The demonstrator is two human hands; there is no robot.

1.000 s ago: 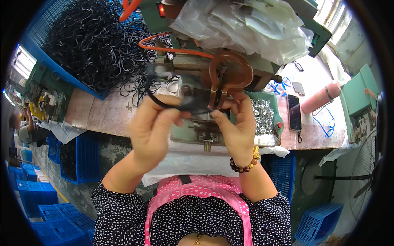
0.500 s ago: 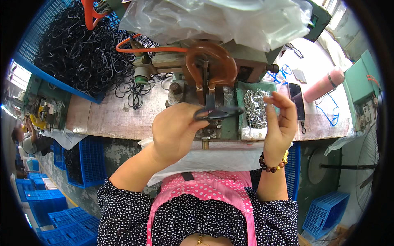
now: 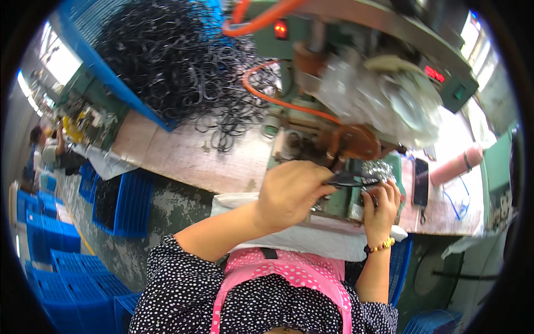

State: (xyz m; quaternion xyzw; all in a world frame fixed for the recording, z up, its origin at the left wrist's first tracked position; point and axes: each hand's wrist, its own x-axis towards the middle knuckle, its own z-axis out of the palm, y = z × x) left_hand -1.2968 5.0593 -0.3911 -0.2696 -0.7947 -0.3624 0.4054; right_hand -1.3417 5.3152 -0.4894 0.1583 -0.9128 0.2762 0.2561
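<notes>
My left hand (image 3: 292, 192) is closed on one end of a black eyeglass frame (image 3: 351, 179), held up in front of the machine's brown loop-shaped coil (image 3: 359, 142). My right hand (image 3: 382, 210) is at the frame's other end, thumb and fingers curled together. Something small and dark shows between those fingertips, too small to name. Just beyond this hand, a green tray (image 3: 396, 166) holds many small shiny metal pieces (image 3: 378, 168), partly hidden by the hand and frame.
A blue crate (image 3: 119, 83) heaped with black eyeglass frames (image 3: 167, 61) stands at the far left; more frames spill onto the table (image 3: 194, 161). Clear plastic (image 3: 384, 100) hangs over the machine. A phone (image 3: 421, 182) and pink bottle (image 3: 457, 166) are at the right.
The view has swung, so the machine and table sit farther right. My right hand has come closer to the eyeglass frame, and its fingers have curled in. The left hand still holds the frame.
</notes>
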